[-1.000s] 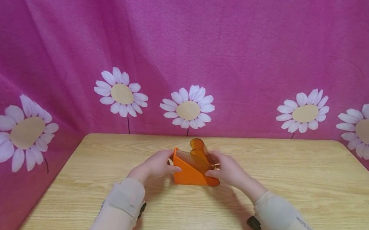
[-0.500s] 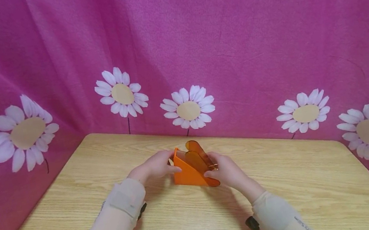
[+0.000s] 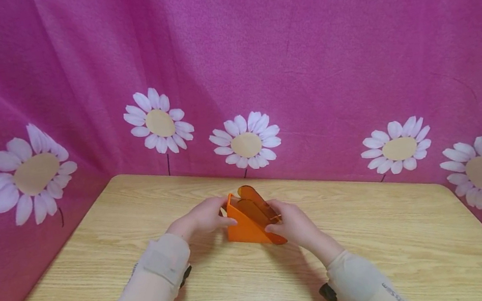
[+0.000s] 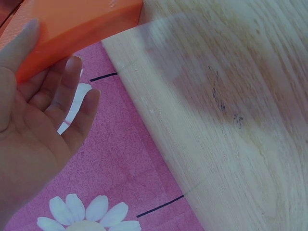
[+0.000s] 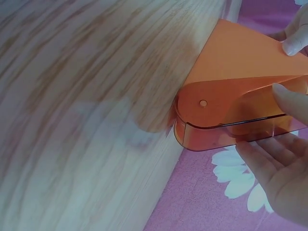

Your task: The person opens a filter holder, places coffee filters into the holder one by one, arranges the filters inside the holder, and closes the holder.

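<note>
An orange wedge-shaped case stands on the table, with a translucent amber cover pivoted at its low right end. The cover stands tilted up above the case's sloping top. My left hand grips the tall left end, its thumb on the near side. In the left wrist view, the fingers of the left hand lie behind the case. My right hand pinches the cover; in the right wrist view its thumb and fingers are on opposite sides of the cover, beside a round pivot pin.
The light wood-grain table reaches to a pink curtain printed with white daisies. Both forearms wear pale wrist bands with small dark devices beneath.
The amber cover has swung leftward and down toward the case, with my right hand shifting slightly left along with it. My left hand and the case have stayed in place.
</note>
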Available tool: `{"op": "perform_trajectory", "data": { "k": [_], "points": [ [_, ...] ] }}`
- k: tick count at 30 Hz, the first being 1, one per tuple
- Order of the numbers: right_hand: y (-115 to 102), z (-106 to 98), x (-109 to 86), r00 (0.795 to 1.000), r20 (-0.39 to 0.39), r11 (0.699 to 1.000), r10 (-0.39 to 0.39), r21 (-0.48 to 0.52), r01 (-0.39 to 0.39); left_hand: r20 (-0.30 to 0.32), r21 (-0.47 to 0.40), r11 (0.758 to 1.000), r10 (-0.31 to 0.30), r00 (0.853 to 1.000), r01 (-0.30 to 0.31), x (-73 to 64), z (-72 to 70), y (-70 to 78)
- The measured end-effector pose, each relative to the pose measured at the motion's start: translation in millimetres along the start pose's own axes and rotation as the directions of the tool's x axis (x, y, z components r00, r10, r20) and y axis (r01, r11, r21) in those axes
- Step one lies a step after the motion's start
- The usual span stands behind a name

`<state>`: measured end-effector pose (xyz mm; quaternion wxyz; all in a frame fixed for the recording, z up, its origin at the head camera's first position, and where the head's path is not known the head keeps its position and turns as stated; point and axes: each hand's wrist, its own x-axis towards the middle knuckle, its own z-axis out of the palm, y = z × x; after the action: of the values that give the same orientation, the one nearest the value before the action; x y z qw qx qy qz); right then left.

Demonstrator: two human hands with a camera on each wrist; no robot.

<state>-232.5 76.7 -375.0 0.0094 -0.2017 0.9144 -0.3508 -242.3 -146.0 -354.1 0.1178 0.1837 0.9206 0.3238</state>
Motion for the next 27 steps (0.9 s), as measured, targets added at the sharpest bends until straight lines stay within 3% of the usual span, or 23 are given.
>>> {"op": "perform_trajectory", "data": {
  "k": [14,27],
  "points": [
    [-2.8,3.1,0.0,1.0,0.009,0.997,-0.016,-0.077,0.017,0.005,0.013,0.999,0.035,0.999,-0.035,1.2,-1.1,-1.6],
    [-4.6,4.9,-1.9,0.999,0.031,0.984,-0.04,-0.171,0.045,0.005,-0.021,1.0,0.021,1.0,-0.021,1.8,2.2,-2.8]
  ]
}}
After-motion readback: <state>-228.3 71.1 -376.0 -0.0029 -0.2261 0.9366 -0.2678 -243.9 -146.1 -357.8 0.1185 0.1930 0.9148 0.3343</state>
